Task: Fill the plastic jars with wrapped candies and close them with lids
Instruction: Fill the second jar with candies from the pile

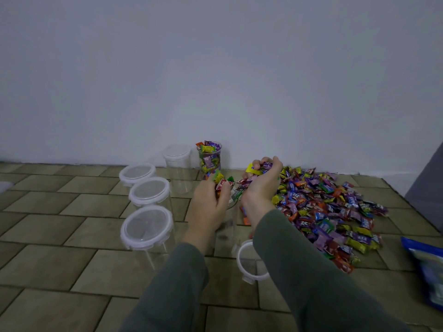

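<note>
A tiled floor [60, 257] meets a pale wall [215, 68] across the middle of the frame. Left of centre, three clear jars with white-rimmed lids form a column: the far lidded jar [137, 173], the middle lidded jar [149, 191] and the near lidded jar [146, 227]. Behind them, by the wall, stands an empty open jar [177, 171], and just to its right a filled jar [209, 157] heaped with wrapped candies above its rim, no lid on it. A loose lid [249, 262] lies at lower centre, partly covered by the right sleeve [311, 283]. A blue bag [429, 267] is cut off by the right edge.

The candy pile [330, 212] spreads right of centre, its wrappers purple, yellow, red, blue and green. The left hand [211, 202] is curled around a few candies; the right hand [262, 183], just beside it, clutches a bunch of candies. Both hover over a clear jar [230, 219] at centre, mostly hidden by them and blurred; how full it is cannot be told. The grey shape at the right edge is unclear.
</note>
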